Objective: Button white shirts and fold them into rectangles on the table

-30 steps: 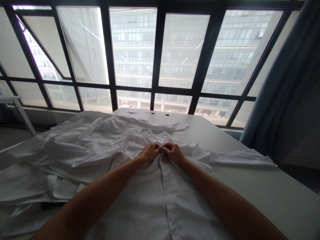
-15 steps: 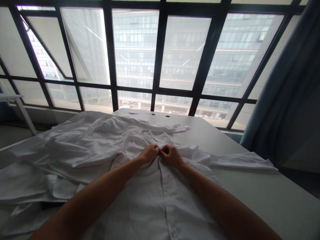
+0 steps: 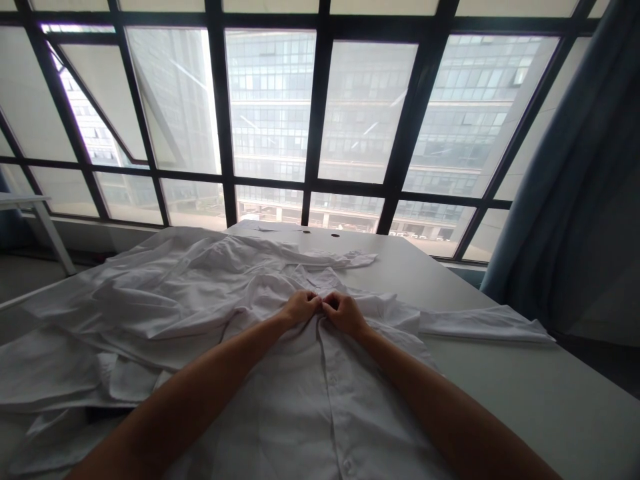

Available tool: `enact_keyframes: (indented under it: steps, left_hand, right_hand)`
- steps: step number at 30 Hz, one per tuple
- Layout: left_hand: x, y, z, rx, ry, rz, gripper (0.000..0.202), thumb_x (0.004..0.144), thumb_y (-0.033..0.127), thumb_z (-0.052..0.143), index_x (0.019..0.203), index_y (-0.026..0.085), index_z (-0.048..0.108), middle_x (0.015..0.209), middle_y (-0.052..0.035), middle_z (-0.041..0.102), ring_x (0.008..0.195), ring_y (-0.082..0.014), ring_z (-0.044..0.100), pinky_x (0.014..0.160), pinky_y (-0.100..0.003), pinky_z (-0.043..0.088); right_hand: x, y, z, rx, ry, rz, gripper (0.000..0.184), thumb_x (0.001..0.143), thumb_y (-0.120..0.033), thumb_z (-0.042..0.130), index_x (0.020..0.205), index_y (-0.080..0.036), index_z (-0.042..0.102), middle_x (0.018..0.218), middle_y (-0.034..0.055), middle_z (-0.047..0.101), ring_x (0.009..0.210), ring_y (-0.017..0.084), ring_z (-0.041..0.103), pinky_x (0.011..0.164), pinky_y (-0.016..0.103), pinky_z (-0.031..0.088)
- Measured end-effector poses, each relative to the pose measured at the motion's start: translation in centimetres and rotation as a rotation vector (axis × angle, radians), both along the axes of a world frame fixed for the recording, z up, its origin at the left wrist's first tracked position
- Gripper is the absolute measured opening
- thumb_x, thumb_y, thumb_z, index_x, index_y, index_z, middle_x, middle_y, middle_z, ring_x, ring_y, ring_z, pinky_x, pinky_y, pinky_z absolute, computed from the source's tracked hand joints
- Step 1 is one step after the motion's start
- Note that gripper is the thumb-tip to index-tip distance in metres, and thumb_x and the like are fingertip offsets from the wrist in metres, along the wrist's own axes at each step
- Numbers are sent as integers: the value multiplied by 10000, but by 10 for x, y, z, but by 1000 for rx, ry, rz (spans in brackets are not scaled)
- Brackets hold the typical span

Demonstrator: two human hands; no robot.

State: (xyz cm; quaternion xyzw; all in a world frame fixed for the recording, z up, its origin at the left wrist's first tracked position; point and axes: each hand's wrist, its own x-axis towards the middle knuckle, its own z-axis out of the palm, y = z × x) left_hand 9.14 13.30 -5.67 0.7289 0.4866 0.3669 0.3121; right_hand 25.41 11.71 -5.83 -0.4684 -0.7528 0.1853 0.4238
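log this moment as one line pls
left hand: pinching white shirt below collar | right hand: pinching alongside | white shirt: spread on table

The left forearm point(image 3: 220, 372), extending from 7 o'clock in the view, is bare and tapers along its length. The right forearm point(image 3: 417, 380), from 5 o'clock, is likewise bare and tapered. The left hand point(image 3: 301, 306) and right hand point(image 3: 344, 313) are bare. Dim light probably obscures finer surface detail.
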Motion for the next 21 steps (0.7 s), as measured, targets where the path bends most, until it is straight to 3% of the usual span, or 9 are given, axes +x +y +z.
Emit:
enact_keyframes:
  steps: [11, 21]
  left_hand:
    - [1, -4, 4, 13, -33, -57, 336, 787, 360, 474, 765, 109, 695, 681, -13, 656, 652, -157, 568, 606, -243, 409]
    - [2, -6, 7, -24, -37, -44, 333, 776, 392, 489, 749, 119, 678, 596, 12, 571, 594, -140, 528, 526, -218, 384]
  right_hand:
    - [2, 2, 1, -180, 131, 23, 146, 718, -313, 539, 659, -188, 586, 536, -16, 586, 512, 131, 517, 522, 233, 401]
    - [4, 4, -2, -192, 204, 59, 128, 721, -303, 556, 658, -192, 569, 529, -22, 589, 494, 125, 526, 494, 224, 411]
